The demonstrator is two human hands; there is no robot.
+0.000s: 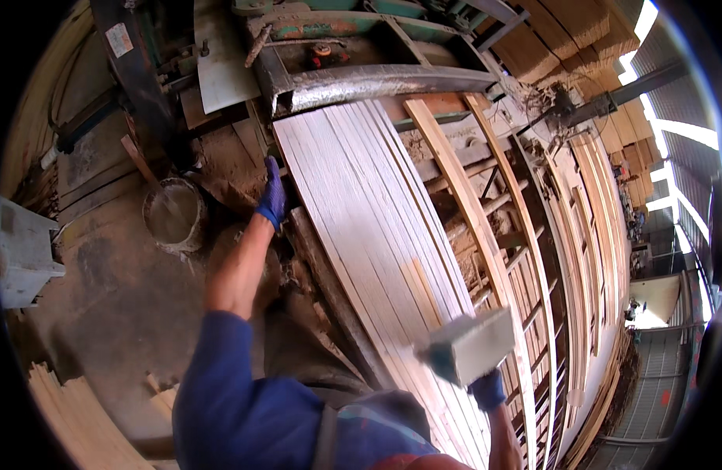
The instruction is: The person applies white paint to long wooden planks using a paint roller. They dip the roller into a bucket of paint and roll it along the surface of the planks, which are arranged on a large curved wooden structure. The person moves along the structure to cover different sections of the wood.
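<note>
In front of me lies a row of narrow wooden strips (369, 227), side by side, their upper faces whitish and shiny as if wet. My left hand (273, 196), in a blue-purple glove, is at the left edge of the strips. Its fingers are stretched out and hold nothing; whether they touch the edge I cannot tell. My right hand (488, 388), gloved in blue, is closed on a pale box-shaped tool (477, 345) with a darker, blurred edge. The tool is over the near part of the strips, and its exact kind does not show.
A bucket (175, 215) with a stick stands on the floor to the left. Beyond the strips is a metal machine frame (376, 82). Two long battens (463, 188) lie over rollers on the right. More boards (596, 204) are stacked farther right, and timber (75, 407) lies at lower left.
</note>
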